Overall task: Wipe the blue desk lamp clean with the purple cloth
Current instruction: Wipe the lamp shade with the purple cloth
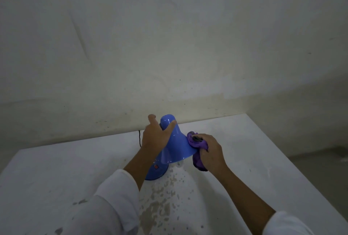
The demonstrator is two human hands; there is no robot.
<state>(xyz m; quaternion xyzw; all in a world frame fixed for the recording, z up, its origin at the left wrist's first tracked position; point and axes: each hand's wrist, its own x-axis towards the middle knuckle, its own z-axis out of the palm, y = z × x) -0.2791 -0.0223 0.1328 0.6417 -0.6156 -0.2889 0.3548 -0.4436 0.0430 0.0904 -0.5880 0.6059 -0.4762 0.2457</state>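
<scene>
my left hand (156, 136) is wrapped around the narrow upper part of the blue desk lamp (175, 144), thumb laid across the near side of the shade's neck and the forefinger lifted and pointing up past its far left edge. the grip is closed on the lamp, steadying it. the shade flares out toward me and to the right, tilted so its wide rim faces down and near. below it the lamp's round base (157, 171) sits on the white table (263, 159), with a small red switch (156, 167) on its top.

my right hand (209, 152) is curled shut around the purple cloth (195, 142), bunched into a wad. the cloth is pressed against the right side of the shade, at the flared rim, and a loose tail of it hangs down below my palm, just right of the shade's edge.

a thin dark cord (139, 138) runs down at the far edge of the table, left of my left hand. the tabletop near me is speckled with worn, patchy marks (163, 197) between my two forearms. both arms wear white sleeves (113, 202). behind the table stands a pale, stained wall (169, 46), dimly lit.
</scene>
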